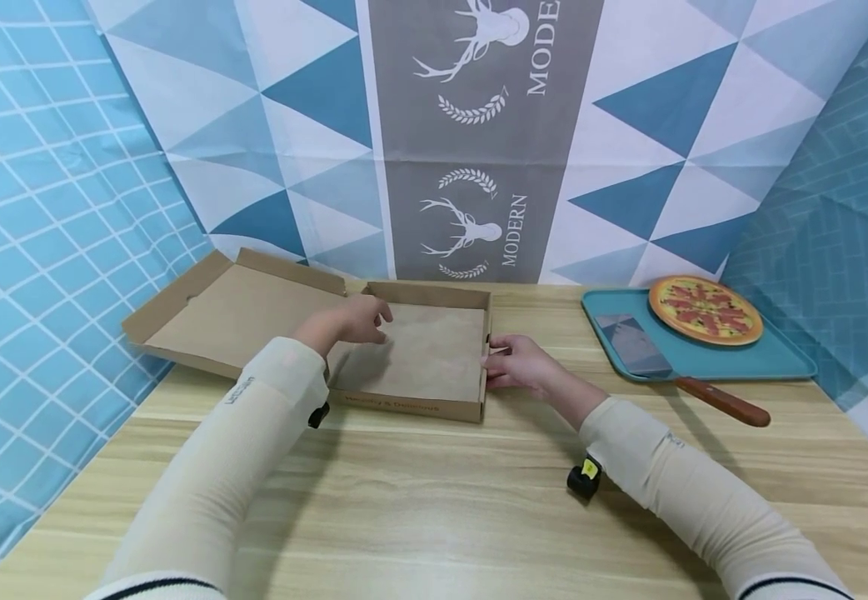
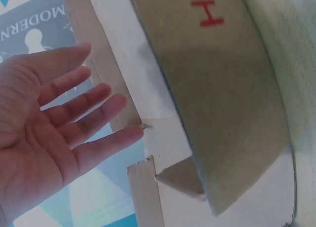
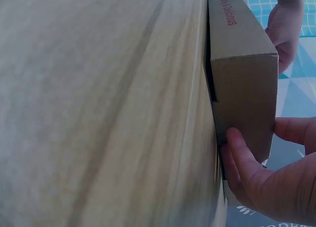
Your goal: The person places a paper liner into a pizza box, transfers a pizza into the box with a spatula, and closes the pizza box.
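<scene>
A cardboard pizza box (image 1: 426, 358) lies unfolded on the table, its lid (image 1: 246, 312) laid back to the left and its base holding nothing but bare cardboard. Over the left part of the base hovers my left hand (image 1: 359, 319); the left wrist view shows its fingers (image 2: 94, 98) spread and slightly bent, with nothing in them. At the box's right wall, my right hand (image 1: 520, 364) grips the side. In the right wrist view its thumb (image 3: 291, 131) meets the upper edge, while the fingertips (image 3: 236, 138) press low on the outer wall (image 3: 244, 98).
On the right stands a teal tray (image 1: 779, 362) bearing a pizza (image 1: 706, 310) and a pizza server (image 1: 636, 346). The server's wooden handle (image 1: 726, 402) sticks out over the tray's front edge. Patterned cloth (image 1: 479, 142) hangs behind the wooden table (image 1: 419, 500).
</scene>
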Demonstrator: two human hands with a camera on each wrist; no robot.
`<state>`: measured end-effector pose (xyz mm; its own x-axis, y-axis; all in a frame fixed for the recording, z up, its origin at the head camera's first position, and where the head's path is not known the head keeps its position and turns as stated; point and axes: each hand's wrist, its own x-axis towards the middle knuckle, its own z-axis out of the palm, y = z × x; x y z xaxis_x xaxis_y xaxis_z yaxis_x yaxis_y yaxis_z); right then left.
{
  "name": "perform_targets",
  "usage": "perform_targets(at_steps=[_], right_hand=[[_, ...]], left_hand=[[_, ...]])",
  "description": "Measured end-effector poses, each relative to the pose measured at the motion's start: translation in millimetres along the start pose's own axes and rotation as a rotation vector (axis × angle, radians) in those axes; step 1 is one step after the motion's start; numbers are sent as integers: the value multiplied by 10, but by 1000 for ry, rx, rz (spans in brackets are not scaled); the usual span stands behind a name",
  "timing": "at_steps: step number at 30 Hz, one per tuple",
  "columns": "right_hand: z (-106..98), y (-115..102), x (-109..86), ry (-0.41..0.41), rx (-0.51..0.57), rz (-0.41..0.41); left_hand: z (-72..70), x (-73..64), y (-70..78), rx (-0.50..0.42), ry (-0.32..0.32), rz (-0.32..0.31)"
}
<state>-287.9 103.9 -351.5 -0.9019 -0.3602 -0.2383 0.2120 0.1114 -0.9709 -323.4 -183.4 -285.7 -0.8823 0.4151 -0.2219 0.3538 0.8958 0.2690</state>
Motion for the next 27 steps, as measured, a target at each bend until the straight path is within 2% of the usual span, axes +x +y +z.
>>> perform_targets(at_steps=[4, 9, 13, 20, 27], right_hand=[[3, -11, 4, -3, 1, 6], [19, -12, 14, 15, -21, 10], [25, -24, 3, 30, -29, 6], [16, -47, -29, 6, -54, -42], [-67, -74, -74, 17, -74, -87]], left_hand=[[19, -18, 21, 27, 56, 27], [43, -51, 62, 67, 80, 39], [48, -81, 103, 89, 100, 77], [56, -168, 154, 109, 138, 171], [81, -263, 247, 85, 190, 208]])
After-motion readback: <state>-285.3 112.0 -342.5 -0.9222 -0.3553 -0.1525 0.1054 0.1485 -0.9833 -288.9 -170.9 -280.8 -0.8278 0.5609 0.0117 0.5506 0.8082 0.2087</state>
